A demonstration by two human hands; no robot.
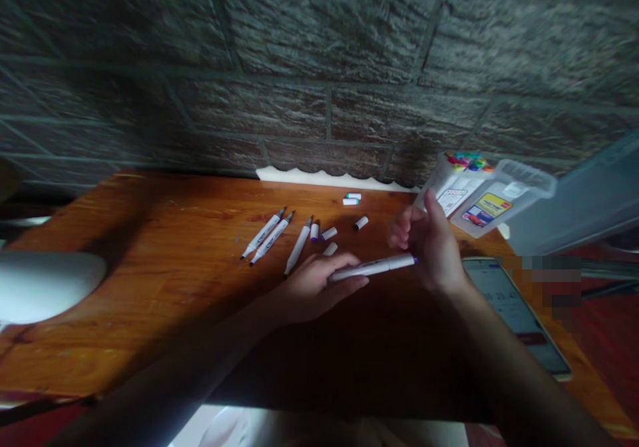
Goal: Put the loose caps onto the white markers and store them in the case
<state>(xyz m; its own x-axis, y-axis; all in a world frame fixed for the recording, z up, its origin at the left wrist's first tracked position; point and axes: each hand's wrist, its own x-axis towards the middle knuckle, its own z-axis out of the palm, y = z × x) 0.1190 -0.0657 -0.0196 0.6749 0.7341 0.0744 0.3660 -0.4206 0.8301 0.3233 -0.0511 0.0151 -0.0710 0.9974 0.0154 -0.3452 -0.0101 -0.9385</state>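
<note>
My left hand (319, 281) pinches a white marker (379, 267) between thumb and fingers. The marker lies nearly level above the table, its purple end pointing right. Close to that end is my right hand (434, 251), thumb raised and fingers apart from the thumb, with nothing seen in it. Beyond my left hand, several uncapped white markers (272, 239) lie slantwise on the wood. Loose white caps are scattered beside them, among them a purple-rimmed cap (329, 233), a dark-rimmed cap (361, 223) and a green-rimmed cap (351, 201).
Two clear plastic boxes stand at the back right: one box (452, 191) holds colourful markers, the other box (484, 207) bears a yellow label. A phone (519, 314) lies by my right forearm. A white rounded object (50, 287) is at the left. A brick-patterned wall (299, 108) rises behind the table (164, 234).
</note>
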